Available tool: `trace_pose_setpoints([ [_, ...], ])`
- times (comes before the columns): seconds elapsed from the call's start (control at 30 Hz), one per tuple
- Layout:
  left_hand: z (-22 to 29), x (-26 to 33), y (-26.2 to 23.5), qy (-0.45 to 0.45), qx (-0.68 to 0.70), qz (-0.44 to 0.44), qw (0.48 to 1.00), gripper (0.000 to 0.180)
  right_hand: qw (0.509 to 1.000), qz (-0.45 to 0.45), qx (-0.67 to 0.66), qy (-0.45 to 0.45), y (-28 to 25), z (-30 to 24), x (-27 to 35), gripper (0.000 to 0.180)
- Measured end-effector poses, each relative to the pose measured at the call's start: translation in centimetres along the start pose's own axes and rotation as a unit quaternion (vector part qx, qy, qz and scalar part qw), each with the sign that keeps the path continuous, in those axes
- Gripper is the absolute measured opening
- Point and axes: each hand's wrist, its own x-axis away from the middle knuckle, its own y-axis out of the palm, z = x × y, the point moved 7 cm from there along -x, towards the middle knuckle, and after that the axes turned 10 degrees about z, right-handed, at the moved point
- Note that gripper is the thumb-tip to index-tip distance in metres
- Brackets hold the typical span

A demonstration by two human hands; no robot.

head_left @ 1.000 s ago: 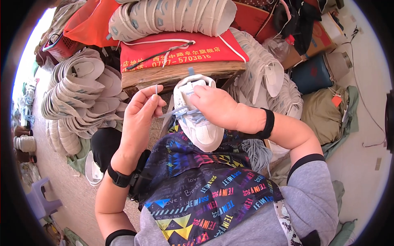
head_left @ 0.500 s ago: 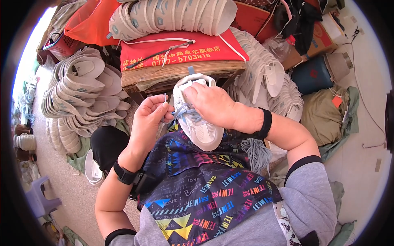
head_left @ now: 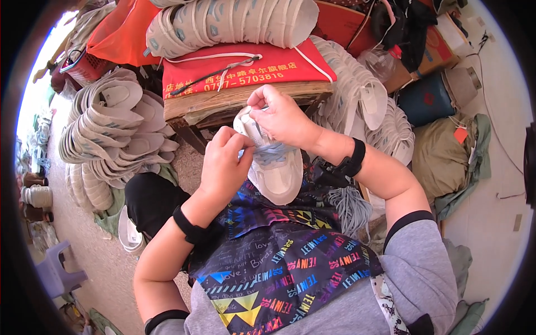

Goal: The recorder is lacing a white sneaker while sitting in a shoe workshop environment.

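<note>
The left hand [head_left: 226,162] is curled, its fingertips pinching the pale blue-grey lace [head_left: 267,152] at the near side of a white sneaker [head_left: 276,170]. The right hand [head_left: 282,114] is bent over the sneaker's far end, thumb and forefinger pinched together on the lace near the top eyelets. The sneaker rests on the person's lap, just above the patterned black apron [head_left: 279,268], in the middle of the view. Its long axis runs from about 11 o'clock to 5 o'clock: the rounded end lies toward 5 o'clock, nearest the body, and the end under the right hand points toward 11 o'clock. The upper is white and smooth, with the lace crossing in bands over it.

A bundle of loose grey laces [head_left: 349,204] hangs at 4 o'clock from the sneaker. At 12 o'clock stands a wooden table [head_left: 223,109] under a red cloth [head_left: 245,67], bearing a row of shoe uppers [head_left: 223,19]. At 9 o'clock lie stacks of white soles [head_left: 111,134]; more soles [head_left: 368,106] sit at 2 o'clock.
</note>
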Motion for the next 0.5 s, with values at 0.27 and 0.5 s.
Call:
trace_pose_setpoints([
  [0.27, 2.3, -1.7, 2.3, 0.088, -0.234, -0.078, 0.965, 0.011, 0.997, -0.002, -0.066, 0.035, -2.9, -0.9, 1.1, 0.014],
  [0.5, 0.4, -2.4, 3.7, 0.034, -0.149, -0.182, 0.971, 0.007, 0.959, -0.086, 0.175, -0.205, -3.3, -2.4, 4.6, 0.007],
])
